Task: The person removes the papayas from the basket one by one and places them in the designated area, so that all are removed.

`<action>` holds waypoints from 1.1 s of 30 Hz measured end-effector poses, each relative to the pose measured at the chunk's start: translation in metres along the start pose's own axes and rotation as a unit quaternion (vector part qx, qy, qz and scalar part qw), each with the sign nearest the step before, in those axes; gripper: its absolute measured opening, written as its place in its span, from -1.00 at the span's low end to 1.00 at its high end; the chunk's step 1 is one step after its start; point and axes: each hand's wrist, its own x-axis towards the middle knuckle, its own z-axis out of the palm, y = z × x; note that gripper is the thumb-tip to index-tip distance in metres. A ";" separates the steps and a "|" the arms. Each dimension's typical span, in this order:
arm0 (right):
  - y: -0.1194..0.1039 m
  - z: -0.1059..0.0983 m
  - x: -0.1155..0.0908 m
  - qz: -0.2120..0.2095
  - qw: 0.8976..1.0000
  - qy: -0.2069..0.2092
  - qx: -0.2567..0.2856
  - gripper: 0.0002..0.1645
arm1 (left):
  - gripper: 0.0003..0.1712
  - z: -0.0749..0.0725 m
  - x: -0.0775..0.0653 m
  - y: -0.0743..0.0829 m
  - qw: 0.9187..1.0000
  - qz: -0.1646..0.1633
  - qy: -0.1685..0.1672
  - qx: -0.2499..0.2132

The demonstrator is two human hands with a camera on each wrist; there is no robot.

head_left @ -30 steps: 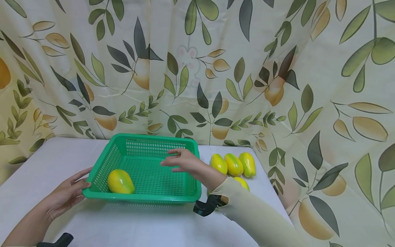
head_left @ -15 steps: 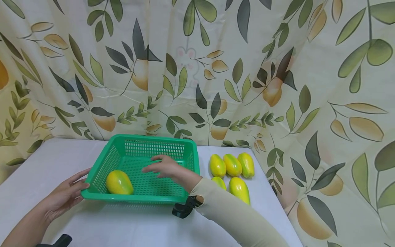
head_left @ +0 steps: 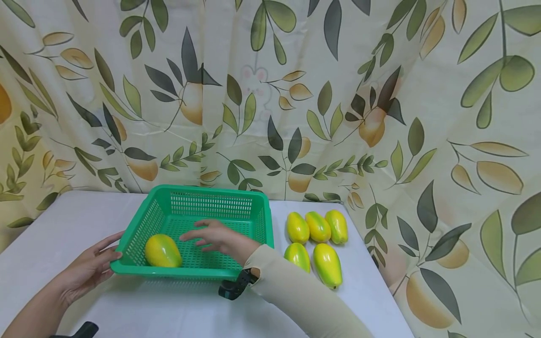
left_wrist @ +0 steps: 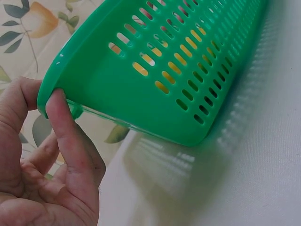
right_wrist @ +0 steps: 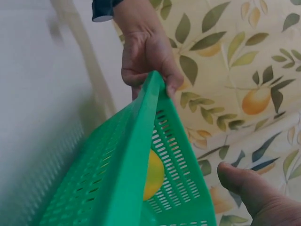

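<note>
A green plastic basket (head_left: 194, 272) with slotted walls is on the white table. Inside it, at the left front, lies one yellow-green papaya (head_left: 163, 250). My left hand (head_left: 90, 267) pinches the basket's left rim near the front corner, thumb and fingers on either side of the edge, as the left wrist view shows close up. Over the basket's middle hovers my right hand (head_left: 217, 239), fingers extended toward the papaya, a short gap apart and holding nothing. In the right wrist view only its thumb (right_wrist: 249, 190) shows, and the basket wall partly hides the papaya (right_wrist: 154, 175).
Right of the basket several more papayas (head_left: 327, 265) lie on the table (head_left: 169, 310) in two rows. A curtain (head_left: 270, 94) printed with leaves and fruit hangs close behind and along the right side.
My right hand has moved left across the basket toward the papaya inside, uncovering the front papayas on the table. The left hand has kept its hold on the rim.
</note>
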 end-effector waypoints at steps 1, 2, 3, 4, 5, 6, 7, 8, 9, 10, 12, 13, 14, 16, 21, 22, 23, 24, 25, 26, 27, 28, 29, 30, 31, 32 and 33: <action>0.001 0.001 0.002 0.003 1.000 -0.001 0.001 -0.16 | -0.51 0.000 0.000 0.000 1.000 -0.001 0.002 0.000; 0.001 0.003 0.003 0.006 1.000 -0.001 0.002 -0.17 | -0.51 0.000 0.000 0.000 1.000 -0.001 0.001 -0.002; 0.002 0.004 0.005 0.011 1.000 -0.003 0.003 -0.17 | -0.51 0.001 0.000 0.000 1.000 -0.002 0.001 -0.003; 0.003 0.005 0.006 0.015 1.000 -0.003 0.006 -0.18 | -0.51 0.001 0.000 0.000 1.000 -0.003 0.001 -0.003; 0.004 0.006 0.008 0.018 1.000 -0.004 0.007 -0.18 | -0.52 0.001 -0.001 0.000 1.000 -0.004 0.004 -0.004; 0.005 0.007 0.010 0.023 1.000 -0.005 0.009 -0.18 | -0.52 0.001 -0.001 0.000 1.000 -0.005 0.004 -0.006; 0.006 0.007 0.011 0.027 1.000 -0.006 0.010 -0.19 | -0.52 0.001 -0.001 0.000 1.000 -0.006 0.005 -0.006; 0.006 0.008 0.013 0.030 0.999 -0.009 0.011 -0.19 | -0.52 0.001 -0.001 0.000 1.000 -0.005 0.003 -0.009; 0.007 0.008 0.014 0.034 0.999 -0.012 0.012 -0.19 | -0.52 0.001 -0.001 0.001 1.000 -0.006 0.002 -0.010; 0.007 0.008 0.016 0.037 0.999 -0.017 0.014 -0.19 | -0.51 0.001 0.000 0.001 1.000 -0.006 0.002 -0.011; 0.007 0.008 0.018 0.044 0.998 -0.030 0.019 -0.18 | -0.51 0.001 -0.001 0.001 1.000 -0.006 0.001 -0.013; 0.007 0.008 0.019 0.047 0.998 -0.037 0.021 -0.17 | -0.51 0.001 -0.001 0.001 1.000 -0.006 0.001 -0.013; 0.007 0.008 0.020 0.050 0.998 -0.043 0.022 -0.16 | -0.51 0.000 0.000 0.001 1.000 -0.007 0.001 -0.014; 0.007 0.008 0.022 0.057 0.997 -0.051 0.027 -0.16 | -0.51 0.000 0.000 0.001 1.000 -0.007 0.001 -0.014; 0.010 0.010 0.028 0.068 0.996 -0.060 0.026 -0.20 | -0.51 0.000 0.000 0.001 1.000 -0.009 0.000 -0.017; 0.010 0.011 0.029 0.069 0.995 -0.062 0.026 -0.22 | -0.51 0.000 0.000 0.001 1.000 -0.010 0.000 -0.018; 0.011 0.012 0.030 0.071 0.995 -0.063 0.026 -0.23 | -0.51 0.000 0.001 0.001 1.000 -0.011 0.000 -0.019; 0.012 0.012 0.031 0.071 0.995 -0.065 0.025 -0.23 | -0.51 0.000 0.001 0.001 1.000 -0.011 0.001 -0.018; 0.013 0.013 0.032 0.071 0.995 -0.066 0.024 -0.24 | -0.52 0.000 0.001 0.001 1.000 -0.012 0.002 -0.019; 0.014 0.015 0.033 0.072 0.995 -0.066 0.025 -0.25 | -0.52 0.000 0.001 0.001 1.000 -0.013 0.003 -0.019; 0.015 0.016 0.034 0.072 0.995 -0.068 0.024 -0.25 | -0.52 0.000 0.001 0.001 1.000 -0.015 0.005 -0.018; 0.016 0.017 0.035 0.071 0.995 -0.068 0.024 -0.25 | -0.52 0.000 0.001 0.001 1.000 -0.016 0.007 -0.017; 0.016 0.018 0.036 0.071 0.995 -0.068 0.023 -0.25 | -0.53 0.000 0.001 0.001 1.000 -0.017 0.009 -0.016; 0.017 0.019 0.036 0.071 0.995 -0.068 0.021 -0.25 | -0.53 0.000 0.001 0.001 1.000 -0.019 0.011 -0.015; 0.017 0.020 0.037 0.072 0.995 -0.068 0.021 -0.26 | -0.53 0.000 0.001 0.000 1.000 -0.020 0.012 -0.016; 0.017 0.021 0.037 0.072 0.995 -0.069 0.019 -0.26 | -0.53 0.000 0.001 0.000 1.000 -0.021 0.013 -0.016; 0.017 0.022 0.037 0.073 0.995 -0.070 0.017 -0.27 | -0.53 0.000 0.001 0.000 1.000 -0.022 0.014 -0.017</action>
